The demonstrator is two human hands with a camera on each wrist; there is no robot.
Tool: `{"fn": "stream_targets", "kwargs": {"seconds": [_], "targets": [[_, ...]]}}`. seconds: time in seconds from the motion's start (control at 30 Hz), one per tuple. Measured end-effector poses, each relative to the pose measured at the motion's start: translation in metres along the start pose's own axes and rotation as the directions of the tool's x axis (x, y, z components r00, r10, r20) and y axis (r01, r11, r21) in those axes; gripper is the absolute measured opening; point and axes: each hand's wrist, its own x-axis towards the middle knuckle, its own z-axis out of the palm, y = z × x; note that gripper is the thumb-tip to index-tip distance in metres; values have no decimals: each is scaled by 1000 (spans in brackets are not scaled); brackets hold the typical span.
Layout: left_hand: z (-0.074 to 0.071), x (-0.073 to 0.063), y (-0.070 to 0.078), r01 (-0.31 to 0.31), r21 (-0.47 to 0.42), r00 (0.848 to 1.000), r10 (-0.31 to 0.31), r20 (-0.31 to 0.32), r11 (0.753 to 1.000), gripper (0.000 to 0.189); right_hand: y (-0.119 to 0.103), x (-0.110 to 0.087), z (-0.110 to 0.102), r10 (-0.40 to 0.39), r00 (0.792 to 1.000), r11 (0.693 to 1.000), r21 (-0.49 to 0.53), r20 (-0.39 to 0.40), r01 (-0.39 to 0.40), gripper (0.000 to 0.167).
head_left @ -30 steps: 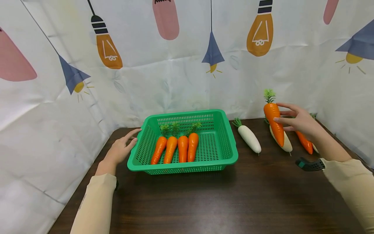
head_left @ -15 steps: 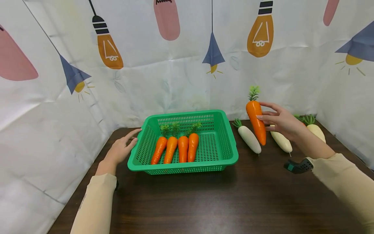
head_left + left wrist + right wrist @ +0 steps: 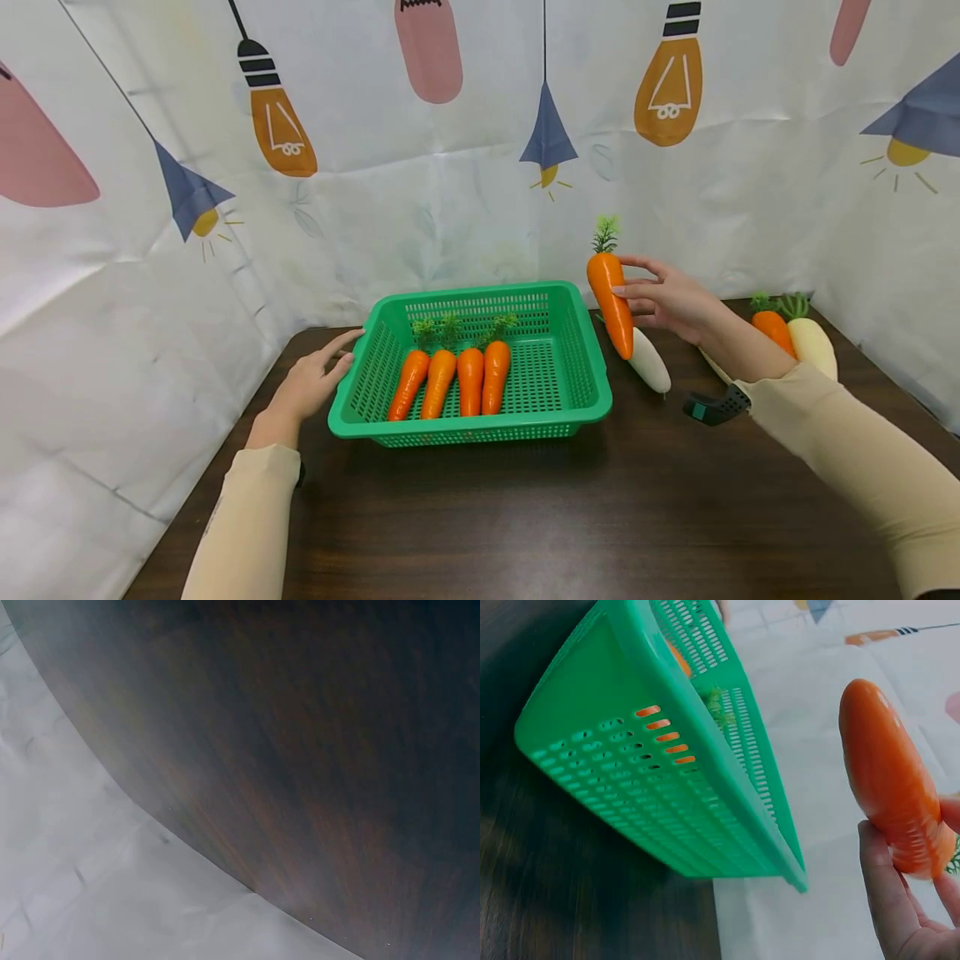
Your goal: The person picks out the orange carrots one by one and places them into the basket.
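Note:
My right hand [image 3: 667, 298] pinches an orange carrot [image 3: 611, 302] with a leafy green top between thumb and fingers. It holds the carrot in the air, tip down, just off the right side of a green plastic basket [image 3: 592, 414]. In the right wrist view the carrot [image 3: 892, 772] appears large, beside the basket's slotted wall [image 3: 622, 787]. My left hand [image 3: 311, 379] reaches to the basket's left rim, fingers loosely extended and fingertips at the edge. Inside the basket several carrots [image 3: 469, 382] lie side by side, tops toward the back. The left wrist view shows no hand.
A white radish [image 3: 649, 362] lies right of the basket, partly behind the held carrot. Farther right, a carrot [image 3: 774, 328] and another white radish [image 3: 814, 346] lie together; one more is mostly hidden by my right forearm. A printed curtain [image 3: 465, 192] borders the dark wooden table [image 3: 480, 517].
My right hand has carried the carrot leftward from above the radishes on the right to beside the basket. The left hand has stayed at the basket's rim.

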Motion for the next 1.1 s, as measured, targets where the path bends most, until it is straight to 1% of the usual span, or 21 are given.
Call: {"fn": "stream_targets", "kwargs": {"seconds": [0.2,0.33,0.57,0.67,0.9,1.0,1.1], "targets": [[0,0,-1,3,3,1000,-3,1,1000,53,-3,15,14,13,999,999,34,31,-14,72],[1,0,0,5,-2,1000,-5,1,1000,53,-4,22,23,14,999,998,53,36,-16,68],[0,0,0,7,-2,1000,-7,1,1000,53,-1,37,41,13,999,999,31,46,-15,70],[0,0,0,10,-2,1000,-10,-1,1000,53,-1,46,48,29,999,999,32,31,-30,70],[1,0,1,9,1,1000,-9,-2,1000,54,-2,66,63,52,998,999,-2,-25,-52,70],[1,0,1,5,-2,1000,-5,-5,1000,53,0,74,69,49,998,999,8,-37,-49,69],[1,0,1,3,-5,1000,-3,-6,1000,53,2,82,76,44,998,998,43,-40,-42,70]]}}
